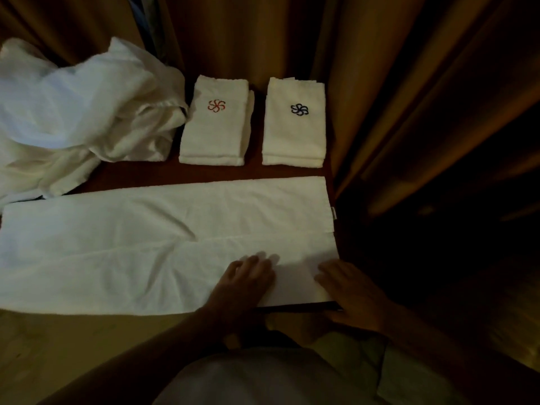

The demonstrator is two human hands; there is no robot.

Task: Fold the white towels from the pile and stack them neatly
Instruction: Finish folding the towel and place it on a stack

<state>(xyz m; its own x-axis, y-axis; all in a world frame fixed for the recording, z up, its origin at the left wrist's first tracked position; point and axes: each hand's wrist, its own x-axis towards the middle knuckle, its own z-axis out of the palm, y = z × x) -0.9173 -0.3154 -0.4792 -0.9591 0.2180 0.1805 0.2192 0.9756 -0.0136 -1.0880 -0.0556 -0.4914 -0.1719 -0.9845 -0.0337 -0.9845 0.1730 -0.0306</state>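
Currently, head view: a long white towel (pixel 163 244) is being laid flat across the desk (pixel 257 172), folded lengthwise, filling the near edge. Both hands are being pressed onto its right end with fingers spread, left hand (pixel 248 276) on the cloth, right hand (pixel 350 287) at the corner. The unfolded pile (pixel 73 112) is lying far left; two folded stacks, one with a red logo (pixel 216 124) and one with a blue logo (pixel 293 121), are sitting behind. The towel is judged soft, light and limp, likely sagging when lifted, so it is best pinched at the end corners.
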